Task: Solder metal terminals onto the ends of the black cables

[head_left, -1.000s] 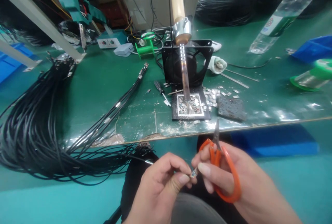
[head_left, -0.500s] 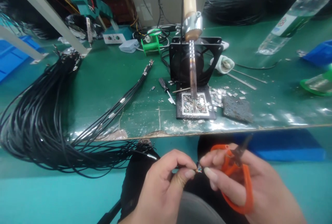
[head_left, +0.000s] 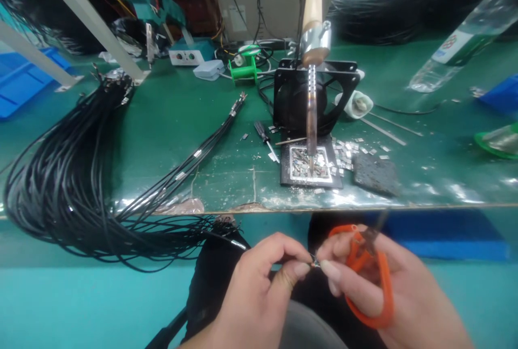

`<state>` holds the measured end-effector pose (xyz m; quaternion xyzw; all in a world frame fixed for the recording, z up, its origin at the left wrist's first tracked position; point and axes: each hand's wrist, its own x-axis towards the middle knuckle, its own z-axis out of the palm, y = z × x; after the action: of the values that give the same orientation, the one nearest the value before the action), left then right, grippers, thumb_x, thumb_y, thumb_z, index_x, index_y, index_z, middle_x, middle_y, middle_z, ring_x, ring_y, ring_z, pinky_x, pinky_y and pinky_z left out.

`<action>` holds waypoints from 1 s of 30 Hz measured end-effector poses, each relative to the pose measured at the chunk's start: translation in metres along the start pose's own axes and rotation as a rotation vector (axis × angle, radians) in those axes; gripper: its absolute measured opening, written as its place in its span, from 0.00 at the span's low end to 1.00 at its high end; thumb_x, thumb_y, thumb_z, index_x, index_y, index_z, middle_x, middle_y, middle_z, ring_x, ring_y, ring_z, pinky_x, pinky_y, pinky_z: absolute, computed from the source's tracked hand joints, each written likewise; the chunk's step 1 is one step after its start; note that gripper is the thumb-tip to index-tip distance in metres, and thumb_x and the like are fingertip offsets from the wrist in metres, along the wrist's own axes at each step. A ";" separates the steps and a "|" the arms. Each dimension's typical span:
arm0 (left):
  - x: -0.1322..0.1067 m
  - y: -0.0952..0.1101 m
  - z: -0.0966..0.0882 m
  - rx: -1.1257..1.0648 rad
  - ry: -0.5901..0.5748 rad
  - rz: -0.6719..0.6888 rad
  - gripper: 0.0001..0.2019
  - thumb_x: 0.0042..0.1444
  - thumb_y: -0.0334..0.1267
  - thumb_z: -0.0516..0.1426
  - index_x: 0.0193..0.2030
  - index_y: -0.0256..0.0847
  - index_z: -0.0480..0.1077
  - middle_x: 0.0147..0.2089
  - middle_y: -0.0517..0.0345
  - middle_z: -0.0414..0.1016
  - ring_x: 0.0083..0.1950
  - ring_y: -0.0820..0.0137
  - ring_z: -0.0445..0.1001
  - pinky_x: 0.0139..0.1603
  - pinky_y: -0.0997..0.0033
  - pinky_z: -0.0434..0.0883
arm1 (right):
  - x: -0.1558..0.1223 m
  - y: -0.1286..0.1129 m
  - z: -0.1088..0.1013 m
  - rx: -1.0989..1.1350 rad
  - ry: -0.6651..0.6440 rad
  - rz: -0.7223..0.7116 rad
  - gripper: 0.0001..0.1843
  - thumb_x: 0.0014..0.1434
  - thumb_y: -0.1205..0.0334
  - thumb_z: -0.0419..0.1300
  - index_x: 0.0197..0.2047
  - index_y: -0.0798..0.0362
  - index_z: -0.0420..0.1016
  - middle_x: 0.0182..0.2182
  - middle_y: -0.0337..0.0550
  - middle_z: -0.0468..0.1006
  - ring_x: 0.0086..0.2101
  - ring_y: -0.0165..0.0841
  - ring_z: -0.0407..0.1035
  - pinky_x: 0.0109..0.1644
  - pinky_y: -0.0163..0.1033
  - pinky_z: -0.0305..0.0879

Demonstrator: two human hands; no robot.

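The left grip point(head_left: 263, 284) pinches a thin black cable's metallic end point(head_left: 315, 264); the right grip point(head_left: 407, 281), fingertips at that end, holds orange-handled metal scissors point(head_left: 387, 287). Beyond both, a white-rimmed square tray point(head_left: 292, 163) contains small silvery pieces point(head_left: 319, 164).

The person's left hand point(head_left: 263, 279) and right hand point(head_left: 404, 276) nearly meet at the fingertips point(head_left: 301, 269), each pinching between thumb and forefinger.

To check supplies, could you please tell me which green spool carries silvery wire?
The right spool, cut off by the picture's edge, carries it; the back spool, beside the pale box, shows a green core.
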<state>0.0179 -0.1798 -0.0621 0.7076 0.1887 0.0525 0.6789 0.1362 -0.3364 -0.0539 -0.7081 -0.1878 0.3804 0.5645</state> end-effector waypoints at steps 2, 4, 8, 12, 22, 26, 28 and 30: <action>0.001 0.001 0.000 -0.012 -0.018 -0.030 0.06 0.68 0.34 0.58 0.38 0.40 0.74 0.36 0.59 0.75 0.39 0.71 0.72 0.42 0.71 0.68 | 0.000 0.000 -0.001 0.019 -0.023 -0.005 0.26 0.60 0.46 0.67 0.33 0.64 0.68 0.31 0.45 0.73 0.30 0.18 0.73 0.34 0.15 0.72; 0.000 0.001 0.000 -0.033 -0.042 -0.069 0.06 0.68 0.35 0.57 0.39 0.39 0.74 0.35 0.59 0.74 0.38 0.71 0.71 0.41 0.71 0.68 | 0.001 -0.003 0.000 0.032 -0.040 -0.009 0.26 0.60 0.46 0.67 0.33 0.64 0.68 0.30 0.44 0.73 0.29 0.18 0.72 0.34 0.15 0.71; -0.001 0.002 -0.001 -0.077 -0.078 -0.115 0.06 0.68 0.36 0.57 0.40 0.38 0.73 0.35 0.58 0.74 0.38 0.71 0.70 0.41 0.71 0.68 | 0.003 -0.008 0.002 0.048 -0.044 -0.027 0.24 0.61 0.49 0.66 0.34 0.64 0.69 0.28 0.43 0.71 0.28 0.16 0.70 0.33 0.14 0.70; -0.002 0.003 -0.001 -0.093 -0.085 -0.151 0.07 0.68 0.37 0.56 0.40 0.38 0.73 0.34 0.59 0.73 0.37 0.71 0.69 0.40 0.72 0.67 | 0.003 -0.005 0.004 0.043 -0.019 -0.052 0.25 0.60 0.48 0.67 0.33 0.64 0.68 0.29 0.43 0.71 0.28 0.16 0.70 0.34 0.14 0.71; -0.001 0.005 0.002 -0.149 -0.097 -0.195 0.08 0.68 0.38 0.56 0.40 0.37 0.72 0.36 0.57 0.74 0.35 0.73 0.68 0.37 0.72 0.66 | 0.002 0.002 0.006 0.031 0.027 -0.100 0.28 0.62 0.44 0.67 0.34 0.64 0.66 0.31 0.43 0.71 0.30 0.17 0.71 0.36 0.15 0.72; 0.000 0.003 0.000 -0.135 -0.122 -0.181 0.07 0.68 0.36 0.55 0.40 0.37 0.72 0.35 0.57 0.76 0.34 0.73 0.67 0.36 0.72 0.66 | 0.001 0.004 0.002 0.025 -0.012 -0.079 0.28 0.62 0.44 0.67 0.34 0.65 0.67 0.33 0.43 0.71 0.32 0.15 0.71 0.38 0.13 0.71; 0.000 0.003 -0.001 -0.130 -0.130 -0.173 0.07 0.68 0.35 0.55 0.39 0.37 0.72 0.34 0.57 0.76 0.33 0.73 0.67 0.35 0.73 0.66 | 0.002 0.004 0.000 0.000 -0.049 -0.058 0.28 0.63 0.43 0.66 0.36 0.64 0.67 0.35 0.43 0.71 0.34 0.14 0.70 0.40 0.12 0.71; 0.000 0.003 -0.002 -0.117 -0.139 -0.174 0.07 0.68 0.36 0.55 0.38 0.37 0.72 0.34 0.57 0.76 0.32 0.73 0.66 0.35 0.73 0.65 | 0.002 0.004 -0.001 -0.020 -0.084 -0.040 0.28 0.64 0.43 0.66 0.37 0.64 0.67 0.36 0.43 0.71 0.35 0.14 0.70 0.40 0.12 0.70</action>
<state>0.0176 -0.1782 -0.0592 0.6496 0.1984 -0.0449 0.7326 0.1380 -0.3369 -0.0583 -0.6931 -0.2292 0.3964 0.5567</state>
